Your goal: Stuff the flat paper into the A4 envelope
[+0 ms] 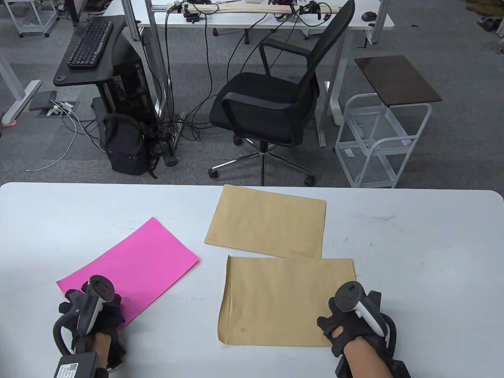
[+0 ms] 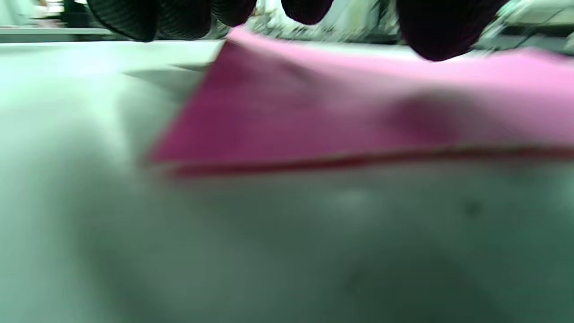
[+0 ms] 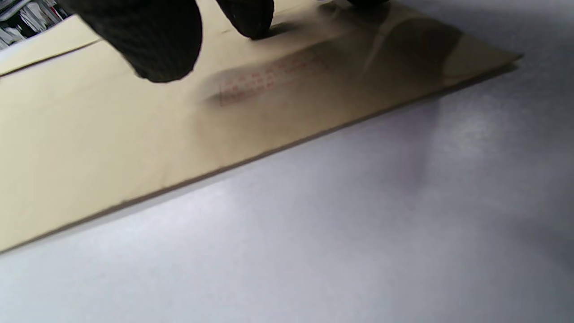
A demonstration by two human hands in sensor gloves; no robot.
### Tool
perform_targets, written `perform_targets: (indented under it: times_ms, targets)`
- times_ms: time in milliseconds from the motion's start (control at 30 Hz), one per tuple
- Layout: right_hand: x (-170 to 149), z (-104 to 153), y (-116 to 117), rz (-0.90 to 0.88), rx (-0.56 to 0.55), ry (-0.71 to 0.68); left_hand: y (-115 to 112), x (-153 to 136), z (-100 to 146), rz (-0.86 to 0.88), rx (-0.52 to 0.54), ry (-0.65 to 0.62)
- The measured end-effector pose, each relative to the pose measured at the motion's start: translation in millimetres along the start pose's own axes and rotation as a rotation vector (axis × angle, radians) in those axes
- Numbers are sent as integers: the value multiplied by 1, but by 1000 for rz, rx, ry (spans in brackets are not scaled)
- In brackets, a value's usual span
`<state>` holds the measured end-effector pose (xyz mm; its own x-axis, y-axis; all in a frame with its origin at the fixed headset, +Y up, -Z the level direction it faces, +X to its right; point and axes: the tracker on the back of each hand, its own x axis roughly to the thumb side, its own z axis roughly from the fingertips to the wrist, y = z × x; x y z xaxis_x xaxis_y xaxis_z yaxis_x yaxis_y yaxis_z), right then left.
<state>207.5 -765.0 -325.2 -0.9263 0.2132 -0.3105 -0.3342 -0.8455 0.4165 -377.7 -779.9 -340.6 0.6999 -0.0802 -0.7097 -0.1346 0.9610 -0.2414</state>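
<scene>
A pink sheet of paper (image 1: 130,271) lies flat at the table's left. Two brown A4 envelopes lie at the middle, a far one (image 1: 267,226) and a near one (image 1: 283,301). My left hand (image 1: 96,313) hovers over the pink sheet's near corner. In the blurred left wrist view its fingertips (image 2: 439,31) hang just above the pink paper (image 2: 314,112) without pinching it. My right hand (image 1: 334,321) rests at the near envelope's right edge. In the right wrist view a fingertip (image 3: 251,18) touches the envelope (image 3: 134,134), and nothing is gripped.
The white table (image 1: 413,256) is bare to the right of the envelopes. Beyond its far edge stand a black office chair (image 1: 271,102), a white cart (image 1: 382,138) and a backpack (image 1: 126,145) on the floor.
</scene>
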Motion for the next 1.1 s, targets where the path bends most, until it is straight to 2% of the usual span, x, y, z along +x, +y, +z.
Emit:
perform_targets:
  times_ms: [67,233,567,733,800,867,1033,1100]
  targets:
    - [2,-1,2,15,-4,6,-2,-4,-2,17,-84,66]
    - [6,-1,4,47,-8,0,0,-7,-5,21,-80,79]
    - [15,0,13,121,-51,-18,4,-1,-3,25,34,59]
    - [16,1,14,123,-45,-24,9,-13,-7,163,28,56]
    - [15,0,14,118,-39,-22,13,-18,-8,342,-84,16]
    - [14,0,14,110,-37,-22,18,-20,-7,478,-147,-33]
    - [14,0,15,105,-42,-21,39,-25,1,619,-86,-216]
    - [13,0,15,104,-44,-21,46,-30,4,698,-58,-251]
